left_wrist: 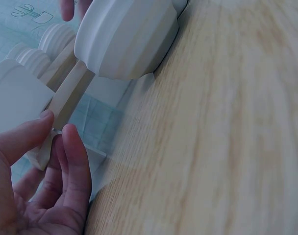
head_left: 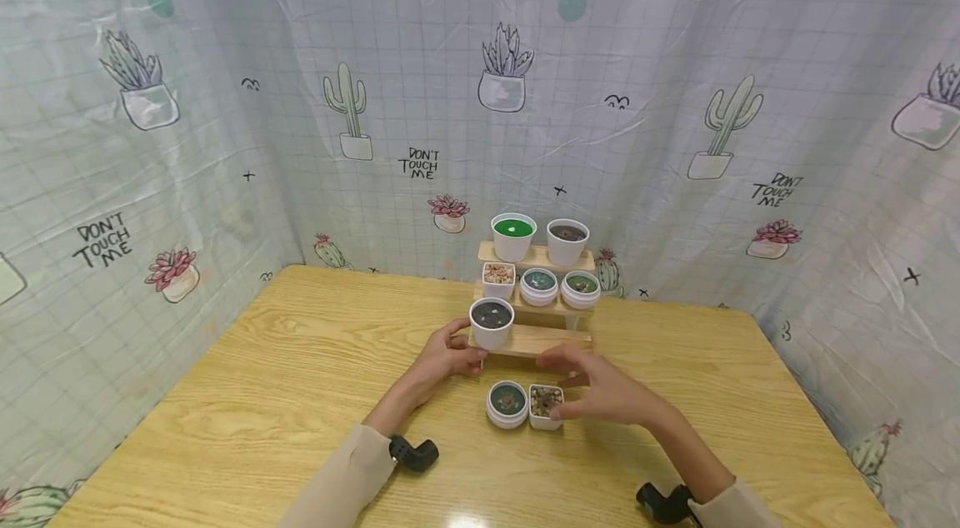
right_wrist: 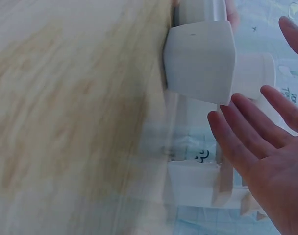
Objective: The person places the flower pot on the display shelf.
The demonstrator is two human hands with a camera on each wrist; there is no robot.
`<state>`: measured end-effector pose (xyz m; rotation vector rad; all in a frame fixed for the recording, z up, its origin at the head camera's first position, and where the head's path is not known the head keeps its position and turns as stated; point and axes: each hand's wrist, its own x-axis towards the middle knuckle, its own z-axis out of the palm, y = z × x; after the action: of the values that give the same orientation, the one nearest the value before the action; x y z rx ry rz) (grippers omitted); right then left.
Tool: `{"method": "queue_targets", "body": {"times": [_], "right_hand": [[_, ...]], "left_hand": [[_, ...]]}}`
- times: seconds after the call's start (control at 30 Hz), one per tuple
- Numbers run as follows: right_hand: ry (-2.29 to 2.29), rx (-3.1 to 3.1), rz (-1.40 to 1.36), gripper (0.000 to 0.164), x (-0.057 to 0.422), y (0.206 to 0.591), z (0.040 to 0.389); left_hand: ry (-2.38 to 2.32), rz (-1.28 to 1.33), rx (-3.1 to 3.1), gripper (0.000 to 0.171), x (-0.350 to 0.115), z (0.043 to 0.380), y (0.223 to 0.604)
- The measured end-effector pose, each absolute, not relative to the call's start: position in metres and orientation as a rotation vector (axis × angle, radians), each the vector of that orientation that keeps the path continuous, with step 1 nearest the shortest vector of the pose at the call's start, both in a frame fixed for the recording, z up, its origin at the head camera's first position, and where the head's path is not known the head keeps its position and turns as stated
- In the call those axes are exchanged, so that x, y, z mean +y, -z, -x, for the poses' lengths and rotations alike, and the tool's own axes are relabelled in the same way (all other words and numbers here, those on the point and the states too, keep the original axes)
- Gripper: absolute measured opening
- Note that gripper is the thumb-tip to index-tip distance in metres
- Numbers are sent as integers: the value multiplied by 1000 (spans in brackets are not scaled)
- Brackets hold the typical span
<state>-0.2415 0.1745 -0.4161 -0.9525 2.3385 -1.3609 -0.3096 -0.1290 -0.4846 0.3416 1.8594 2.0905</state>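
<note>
A three-step wooden stand (head_left: 551, 340) with white supports stands on the table. My left hand (head_left: 438, 357) pinches the left end of its lowest board, the thumb and fingers on either side of the board (left_wrist: 70, 95) in the left wrist view. Right beside that hand, a white round pot with dark filling (head_left: 492, 323) sits on this board. In front of the stand are a ribbed round white pot (head_left: 507, 405) and a square white pot with pebbles (head_left: 545, 410), side by side. My right hand (head_left: 611, 386) hovers at the square pot's right, fingers spread and holding nothing.
On the middle step stand a square pebble pot (head_left: 498, 281) and two round pots, one with blue filling (head_left: 538, 287), one with green (head_left: 581, 289). The top step holds a bright green pot (head_left: 513, 238) and a brown-filled pot (head_left: 567, 242). A printed curtain hangs behind.
</note>
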Motion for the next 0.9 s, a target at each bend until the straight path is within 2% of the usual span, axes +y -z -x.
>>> {"method": "queue_targets", "body": {"times": [0.47, 0.9], "right_hand": [[1280, 2309, 926, 80, 174, 428, 242], [1199, 2287, 959, 79, 175, 429, 242]], "left_hand": [[-2095, -337, 1866, 75, -129, 310, 486], [-2091, -313, 1869, 76, -129, 308, 485]]}}
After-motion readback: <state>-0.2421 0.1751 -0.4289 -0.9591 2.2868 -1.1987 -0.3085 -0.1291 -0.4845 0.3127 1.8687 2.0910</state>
